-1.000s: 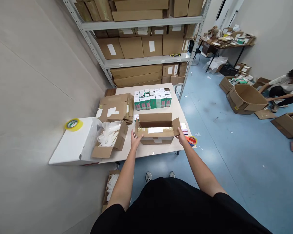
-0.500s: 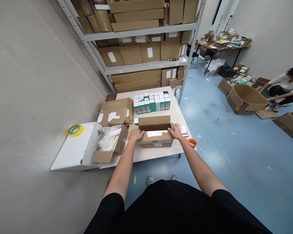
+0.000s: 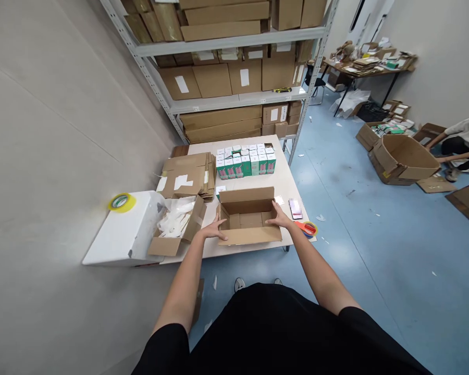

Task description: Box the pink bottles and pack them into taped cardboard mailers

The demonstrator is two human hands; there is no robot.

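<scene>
An open cardboard box (image 3: 250,237) stands at the front of the table, its front flap folded outward and its back flap upright. I can see its bare inside. My left hand (image 3: 214,229) grips its left end, the thumb over the front flap. At the right end my right hand (image 3: 280,215) holds the side wall, with the thumb toward the front flap. Behind the box, rows of small green-and-white boxes (image 3: 245,162) stand together. One more small box (image 3: 220,190) sits beside its back left corner.
Left of the box are flattened cartons (image 3: 185,174), a carton of white scraps (image 3: 175,221) and yellow tape (image 3: 122,202) on a white block. A phone (image 3: 296,209) and an orange tape dispenser (image 3: 307,228) lie right. Loaded shelves (image 3: 234,101) stand behind; a person (image 3: 467,135) crouches far right.
The front flap has swung down toward me, exposing the box's inside. My hands have shifted from the top front corners to the box's two ends.
</scene>
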